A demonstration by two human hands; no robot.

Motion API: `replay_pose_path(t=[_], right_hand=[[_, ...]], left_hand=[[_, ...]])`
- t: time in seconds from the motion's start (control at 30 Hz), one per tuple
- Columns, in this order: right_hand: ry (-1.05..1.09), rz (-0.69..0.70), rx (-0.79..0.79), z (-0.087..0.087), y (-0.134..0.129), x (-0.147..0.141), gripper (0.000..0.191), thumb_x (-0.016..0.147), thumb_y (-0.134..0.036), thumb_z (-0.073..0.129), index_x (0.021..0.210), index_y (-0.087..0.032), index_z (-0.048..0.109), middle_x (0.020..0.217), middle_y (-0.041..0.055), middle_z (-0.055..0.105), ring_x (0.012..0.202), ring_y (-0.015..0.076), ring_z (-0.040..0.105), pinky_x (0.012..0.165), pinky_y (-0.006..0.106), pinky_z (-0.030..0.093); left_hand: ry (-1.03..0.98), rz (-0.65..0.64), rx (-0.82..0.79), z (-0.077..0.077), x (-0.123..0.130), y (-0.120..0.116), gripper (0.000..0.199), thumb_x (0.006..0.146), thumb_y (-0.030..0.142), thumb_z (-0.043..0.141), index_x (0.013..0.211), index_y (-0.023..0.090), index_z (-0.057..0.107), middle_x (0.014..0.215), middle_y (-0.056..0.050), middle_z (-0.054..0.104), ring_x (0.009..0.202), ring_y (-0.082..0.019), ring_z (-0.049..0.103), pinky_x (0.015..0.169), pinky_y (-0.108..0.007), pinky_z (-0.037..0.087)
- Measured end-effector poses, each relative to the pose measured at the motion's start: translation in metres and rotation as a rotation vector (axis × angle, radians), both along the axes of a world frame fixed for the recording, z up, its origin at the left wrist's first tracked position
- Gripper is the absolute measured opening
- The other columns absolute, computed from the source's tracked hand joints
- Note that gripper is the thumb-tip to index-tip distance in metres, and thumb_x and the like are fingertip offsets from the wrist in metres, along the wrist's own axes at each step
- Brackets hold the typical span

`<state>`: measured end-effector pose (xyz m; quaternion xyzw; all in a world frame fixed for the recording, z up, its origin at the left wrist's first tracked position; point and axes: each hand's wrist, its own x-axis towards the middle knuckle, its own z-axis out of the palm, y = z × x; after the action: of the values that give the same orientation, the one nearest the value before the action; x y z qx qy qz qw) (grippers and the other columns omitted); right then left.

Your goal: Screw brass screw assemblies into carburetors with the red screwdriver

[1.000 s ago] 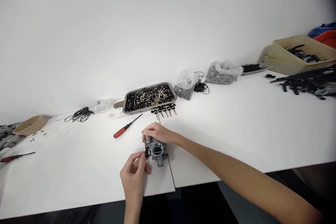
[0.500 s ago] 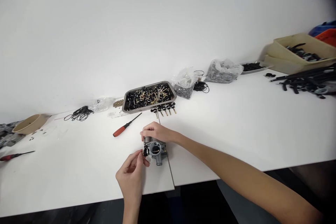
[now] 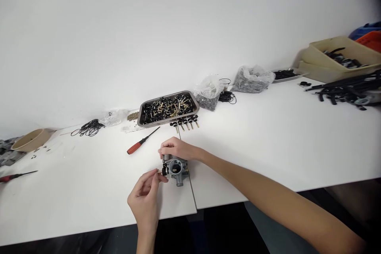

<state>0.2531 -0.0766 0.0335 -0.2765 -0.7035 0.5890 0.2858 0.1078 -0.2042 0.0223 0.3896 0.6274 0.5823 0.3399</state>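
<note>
A grey metal carburetor (image 3: pixel 179 178) stands on the white table, its round bore facing me. My right hand (image 3: pixel 174 147) is closed on the top of it from behind. On its left side sits a black fitting (image 3: pixel 164 171), from which a thin brass-coloured piece (image 3: pixel 159 171) sticks out. My left hand (image 3: pixel 148 185) pinches the outer end of that brass piece between thumb and forefinger. A red-handled screwdriver (image 3: pixel 135 147) lies behind my hands, to the left.
A metal tray (image 3: pixel 142 125) of black and brass parts stands behind, with several such parts (image 3: pixel 186 122) lined up before it. Cords (image 3: pixel 93 127), plastic bags (image 3: pixel 253 79), a beige bin (image 3: pixel 321 73) and black hoses (image 3: pixel 345 87) lie along the wall. Another screwdriver (image 3: pixel 10 177) is far left.
My left hand has moved slightly left, away from the carburetor, and more of the brass piece shows between the fingers and the black fitting. My right hand keeps its hold.
</note>
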Motion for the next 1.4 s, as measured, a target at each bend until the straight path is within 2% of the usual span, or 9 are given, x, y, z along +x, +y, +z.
replay_pose_path(t=[0.2, 0.33, 0.53, 0.8, 1.07, 1.4], right_hand=[[-0.007, 0.01, 0.003, -0.0002, 0.0003, -0.0001, 0.033, 0.088, -0.041, 0.057, 0.076, -0.012, 0.066, 0.07, 0.0017, 0.059, 0.061, 0.009, 0.049, 0.058, 0.022, 0.036], [-0.01, 0.011, 0.002, 0.0007, -0.0001, -0.0001, 0.032, 0.088, -0.04, 0.056, 0.076, -0.012, 0.066, 0.07, 0.0017, 0.059, 0.062, 0.0097, 0.051, 0.059, 0.023, 0.037], [-0.015, 0.014, 0.003, 0.0003, 0.0003, 0.0, 0.032, 0.088, -0.041, 0.056, 0.076, -0.012, 0.066, 0.071, 0.0016, 0.059, 0.062, 0.0094, 0.05, 0.059, 0.023, 0.037], [-0.005, 0.014, 0.023, 0.0006, 0.0009, -0.0013, 0.032, 0.087, -0.04, 0.057, 0.075, -0.012, 0.066, 0.07, 0.0017, 0.059, 0.063, 0.0096, 0.049, 0.06, 0.023, 0.036], [0.015, -0.016, -0.002, -0.0019, 0.0011, -0.0025, 0.033, 0.088, -0.039, 0.054, 0.074, -0.012, 0.066, 0.071, 0.0022, 0.06, 0.063, 0.0099, 0.052, 0.062, 0.023, 0.039], [0.015, -0.023, -0.001, -0.0029, 0.0025, -0.0027, 0.033, 0.088, -0.038, 0.053, 0.073, -0.011, 0.065, 0.07, 0.0025, 0.06, 0.062, 0.01, 0.052, 0.061, 0.023, 0.038]], left_hand=[[-0.152, -0.014, 0.009, -0.0035, -0.003, 0.0016, 0.035, 0.067, 0.039, 0.079, 0.09, 0.014, 0.069, 0.068, -0.004, 0.07, 0.072, -0.017, 0.068, 0.085, -0.032, 0.058], [-0.163, -0.028, -0.032, -0.0035, -0.0029, 0.0023, 0.038, 0.067, 0.04, 0.079, 0.092, 0.013, 0.071, 0.066, -0.004, 0.069, 0.071, -0.016, 0.067, 0.087, -0.031, 0.056], [-0.105, -0.077, -0.028, -0.0009, -0.0005, 0.0021, 0.034, 0.07, 0.04, 0.075, 0.09, 0.012, 0.072, 0.065, -0.003, 0.067, 0.069, -0.015, 0.064, 0.08, -0.028, 0.054], [-0.137, -0.161, 0.019, 0.0003, 0.0005, 0.0042, 0.027, 0.072, 0.037, 0.075, 0.085, 0.013, 0.072, 0.063, -0.002, 0.062, 0.064, -0.012, 0.057, 0.07, -0.025, 0.049], [-0.156, -0.212, 0.052, -0.0063, -0.0049, 0.0044, 0.027, 0.072, 0.035, 0.076, 0.088, 0.014, 0.075, 0.067, -0.004, 0.064, 0.065, -0.013, 0.059, 0.068, -0.027, 0.048], [-0.216, -0.244, 0.096, -0.003, -0.0008, 0.002, 0.024, 0.074, 0.032, 0.074, 0.09, 0.014, 0.074, 0.072, -0.005, 0.063, 0.063, -0.013, 0.059, 0.062, -0.027, 0.05]])
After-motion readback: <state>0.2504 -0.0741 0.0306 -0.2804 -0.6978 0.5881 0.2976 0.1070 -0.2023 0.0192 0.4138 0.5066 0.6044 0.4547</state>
